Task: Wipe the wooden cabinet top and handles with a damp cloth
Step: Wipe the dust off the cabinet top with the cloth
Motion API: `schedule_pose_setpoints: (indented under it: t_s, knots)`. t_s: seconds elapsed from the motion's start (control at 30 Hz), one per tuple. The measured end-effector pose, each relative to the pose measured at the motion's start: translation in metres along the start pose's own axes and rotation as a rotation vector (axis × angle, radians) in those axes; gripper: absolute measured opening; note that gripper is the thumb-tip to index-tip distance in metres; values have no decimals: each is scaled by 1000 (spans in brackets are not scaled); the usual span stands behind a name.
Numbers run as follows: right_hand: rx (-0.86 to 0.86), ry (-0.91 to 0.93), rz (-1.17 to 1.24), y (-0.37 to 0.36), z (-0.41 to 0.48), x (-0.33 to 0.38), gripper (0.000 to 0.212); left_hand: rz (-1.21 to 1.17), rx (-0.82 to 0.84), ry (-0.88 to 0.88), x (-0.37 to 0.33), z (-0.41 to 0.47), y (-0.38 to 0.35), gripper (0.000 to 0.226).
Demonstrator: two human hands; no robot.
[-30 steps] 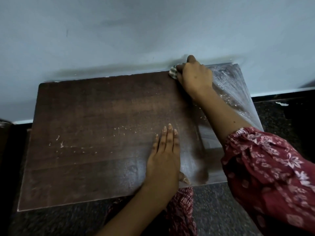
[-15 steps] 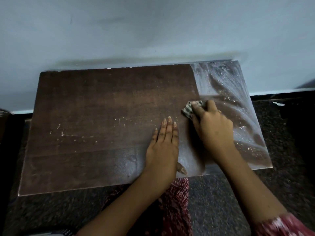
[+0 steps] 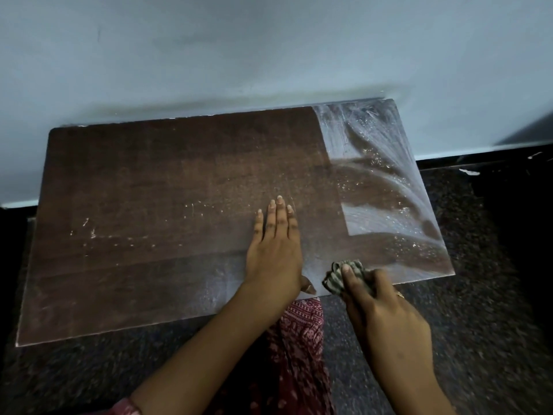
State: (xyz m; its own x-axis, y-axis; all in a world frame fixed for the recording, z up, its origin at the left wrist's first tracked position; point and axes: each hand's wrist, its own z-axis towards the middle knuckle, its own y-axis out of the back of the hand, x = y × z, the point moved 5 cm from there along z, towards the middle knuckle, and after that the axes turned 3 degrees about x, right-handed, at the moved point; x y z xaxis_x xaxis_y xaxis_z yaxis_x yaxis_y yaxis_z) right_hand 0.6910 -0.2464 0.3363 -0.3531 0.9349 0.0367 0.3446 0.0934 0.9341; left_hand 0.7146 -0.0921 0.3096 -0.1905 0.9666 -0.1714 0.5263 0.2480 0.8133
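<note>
Dark brown wood fills the view: the cabinet top (image 3: pixel 167 205) sits pushed up against a pale blue wall (image 3: pixel 239 49), and both hands are on it. The left hand (image 3: pixel 275 253) lies flat on the wood, palm down, fingers (image 3: pixel 279 217) straight, pressed together and gripping nothing, tips aimed at the wall, thumb tucked out at the near edge. Just to the thumb side of it, the right hand (image 3: pixel 386 313) is bunched around a striped damp cloth (image 3: pixel 344 277); its fingers curl over the wad and pin it onto the wood right at the near edge, with folds of the cloth poking out past the fingertips toward the left thumb. The two hands are close, a narrow strip of wood between thumb and cloth. Beyond the right fingertips, toward the wall, the surface gleams: broad wet streaks (image 3: pixel 377 175) and tiny droplets cover the right end of the top. Out past the left hand's little finger the wood is dry and matte, sprinkled with pale specks (image 3: pixel 119 235). Beneath the wrists, a red patterned garment (image 3: pixel 302 339) hangs over a dark speckled floor (image 3: pixel 478 295). Handles cannot be seen from this angle.
</note>
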Motion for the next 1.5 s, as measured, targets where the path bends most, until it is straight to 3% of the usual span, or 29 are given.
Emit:
schedule_pose_setpoints:
  t_s: [0.27, 0.57, 0.97, 1.17, 1.5]
  knots:
    - [-63, 52, -75, 21, 30, -9, 40, -27, 12, -10, -13, 11, 5, 141]
    - [-175, 110, -41, 71, 155, 7, 24, 141, 36, 74, -21, 18, 10, 124]
    - [-237, 70, -14, 113, 281, 31, 30, 242, 84, 56, -25, 20, 10, 126]
    - [-228, 87, -83, 107, 262, 24, 29, 204, 68, 61, -25, 22, 10, 126]
    - [-204, 87, -18, 57, 129, -1, 29, 216, 70, 63, -29, 25, 11, 125]
